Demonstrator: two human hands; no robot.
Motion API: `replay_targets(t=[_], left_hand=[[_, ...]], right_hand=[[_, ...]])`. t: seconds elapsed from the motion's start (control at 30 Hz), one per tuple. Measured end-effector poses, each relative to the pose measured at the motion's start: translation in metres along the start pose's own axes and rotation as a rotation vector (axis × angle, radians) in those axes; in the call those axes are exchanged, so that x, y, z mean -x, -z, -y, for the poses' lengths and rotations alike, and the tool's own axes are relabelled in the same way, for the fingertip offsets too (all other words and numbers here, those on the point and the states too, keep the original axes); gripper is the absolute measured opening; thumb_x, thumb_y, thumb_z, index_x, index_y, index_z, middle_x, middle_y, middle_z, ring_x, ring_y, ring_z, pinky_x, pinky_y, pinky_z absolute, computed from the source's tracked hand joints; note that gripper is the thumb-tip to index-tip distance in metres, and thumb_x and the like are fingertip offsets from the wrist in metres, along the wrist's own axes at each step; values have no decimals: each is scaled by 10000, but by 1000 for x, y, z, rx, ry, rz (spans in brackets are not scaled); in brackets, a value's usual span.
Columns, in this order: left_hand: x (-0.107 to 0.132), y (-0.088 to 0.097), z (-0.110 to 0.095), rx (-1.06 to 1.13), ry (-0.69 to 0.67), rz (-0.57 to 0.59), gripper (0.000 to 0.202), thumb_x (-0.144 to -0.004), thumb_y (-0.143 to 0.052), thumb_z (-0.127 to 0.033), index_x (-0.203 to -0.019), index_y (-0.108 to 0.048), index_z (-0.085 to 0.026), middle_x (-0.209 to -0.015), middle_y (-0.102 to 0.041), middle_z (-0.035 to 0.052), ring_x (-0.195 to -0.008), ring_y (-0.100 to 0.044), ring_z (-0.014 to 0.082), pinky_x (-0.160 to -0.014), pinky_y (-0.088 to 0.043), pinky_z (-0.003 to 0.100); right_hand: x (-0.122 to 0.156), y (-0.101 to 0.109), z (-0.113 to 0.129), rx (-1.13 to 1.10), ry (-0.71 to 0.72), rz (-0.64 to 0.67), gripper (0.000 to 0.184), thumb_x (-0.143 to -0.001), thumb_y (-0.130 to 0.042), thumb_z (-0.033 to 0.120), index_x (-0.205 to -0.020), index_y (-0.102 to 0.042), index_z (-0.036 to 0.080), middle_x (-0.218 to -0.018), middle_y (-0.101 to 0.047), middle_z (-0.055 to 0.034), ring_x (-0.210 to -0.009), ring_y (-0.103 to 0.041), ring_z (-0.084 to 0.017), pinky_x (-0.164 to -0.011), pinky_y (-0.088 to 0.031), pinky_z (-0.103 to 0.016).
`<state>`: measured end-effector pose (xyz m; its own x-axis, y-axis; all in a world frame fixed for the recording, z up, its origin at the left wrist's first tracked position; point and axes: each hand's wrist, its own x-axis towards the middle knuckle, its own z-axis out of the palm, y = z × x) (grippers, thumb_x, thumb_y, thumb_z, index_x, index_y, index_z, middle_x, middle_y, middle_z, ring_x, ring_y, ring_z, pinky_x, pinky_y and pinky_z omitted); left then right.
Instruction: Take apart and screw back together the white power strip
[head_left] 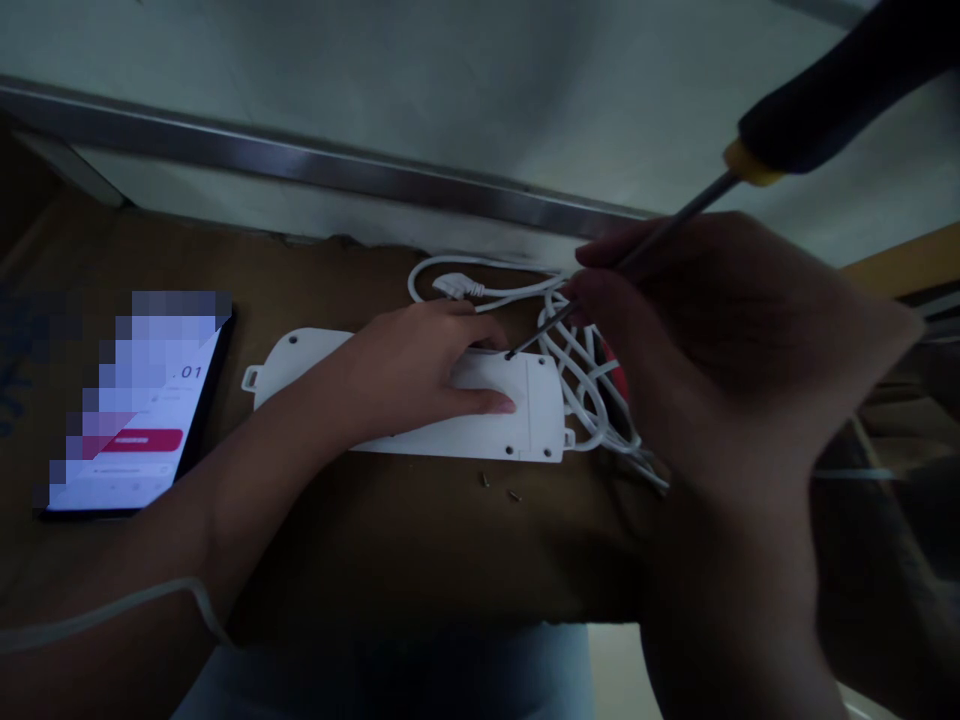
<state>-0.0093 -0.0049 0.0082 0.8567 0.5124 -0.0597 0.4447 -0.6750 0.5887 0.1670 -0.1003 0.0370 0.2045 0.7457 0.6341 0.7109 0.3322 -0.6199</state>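
Note:
My left hand (420,375) lies across a white power strip (536,420), which sits face down with several screw holes showing, and presses it to the surface. My right hand (712,340) grips a screwdriver (825,105) with a black handle and yellow collar. The screwdriver's thin metal shaft runs down past my fingers, and its tip meets a screw hole near my left fingertips. A coiled white power cable (585,360) with a plug (457,288) lies behind the strip, partly hidden by my right hand. Two small screws (499,487) lie just below the strip.
A smartphone (127,410) with a lit, partly blurred screen lies at the left on a brown cardboard-covered surface (360,560). Behind stand a pale wall and a metal strip (315,165). A thin white strap (112,610) crosses my left forearm.

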Motion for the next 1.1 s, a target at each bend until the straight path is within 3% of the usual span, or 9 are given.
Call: replay_targets(t=[0.3, 0.5, 1.1], left_hand=[[-1, -2, 3, 1, -6, -13, 528, -909, -684, -589, -1306, -681, -241, -1328, -694, 65, -1221, -650, 305, -1059, -496, 447], [-1, -2, 2, 1, 0, -20, 518, -891, -716, -570, -1298, -690, -252, -1335, -695, 60, -1237, -646, 303, -1076, -490, 462], [-1, -1, 1, 0, -3, -8, 520, -922, -675, -570, -1322, -674, -238, -1342, -690, 63, -1232, -643, 305, -1068, -494, 467]], right_hand=[[-1, 4, -2, 42, -1, 67, 135, -890, -748, 231, -893, -735, 365, -934, -798, 61, -847, -751, -232, -733, -577, -410], [0, 6, -4, 17, 6, 95, 133, -885, -746, 193, -892, -724, 325, -913, -778, 42, -830, -727, -209, -754, -578, -402], [-1, 5, 0, 11, 35, 67, 202, -889, -740, 206, -929, -765, 402, -902, -790, 51, -931, -770, -264, -771, -584, -430]])
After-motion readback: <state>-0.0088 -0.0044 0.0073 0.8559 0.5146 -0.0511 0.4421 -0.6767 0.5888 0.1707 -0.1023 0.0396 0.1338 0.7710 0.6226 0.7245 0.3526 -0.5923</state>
